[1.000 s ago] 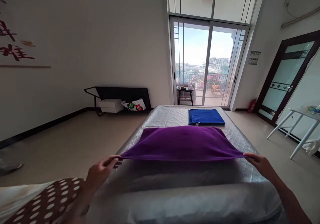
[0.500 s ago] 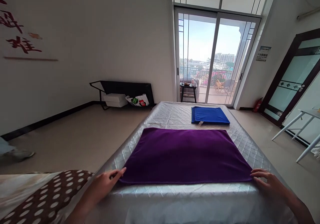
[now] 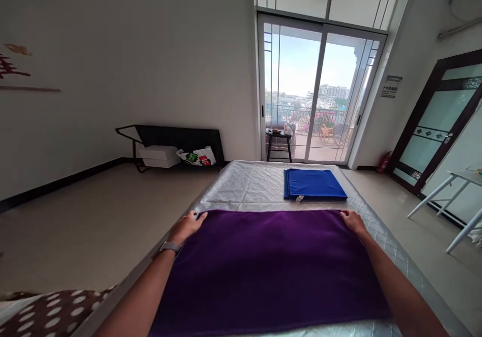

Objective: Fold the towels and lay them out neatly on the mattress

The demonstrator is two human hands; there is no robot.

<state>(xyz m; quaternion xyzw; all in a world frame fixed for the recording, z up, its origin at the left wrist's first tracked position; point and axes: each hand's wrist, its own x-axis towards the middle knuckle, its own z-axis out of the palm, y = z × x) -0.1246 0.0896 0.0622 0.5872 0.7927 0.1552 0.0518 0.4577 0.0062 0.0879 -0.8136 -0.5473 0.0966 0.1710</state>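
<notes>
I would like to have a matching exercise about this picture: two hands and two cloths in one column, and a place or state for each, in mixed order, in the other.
Column 1
1. purple cloth
2. blue cloth
3. left hand
4. right hand

Column 2
A. at a far corner, with a band on its wrist
B. folded, lying the farther away of the two
C. at a far corner, its wrist bare
D. spread out

Right pairs: 1-D, 2-B, 3-A, 4-C
</notes>
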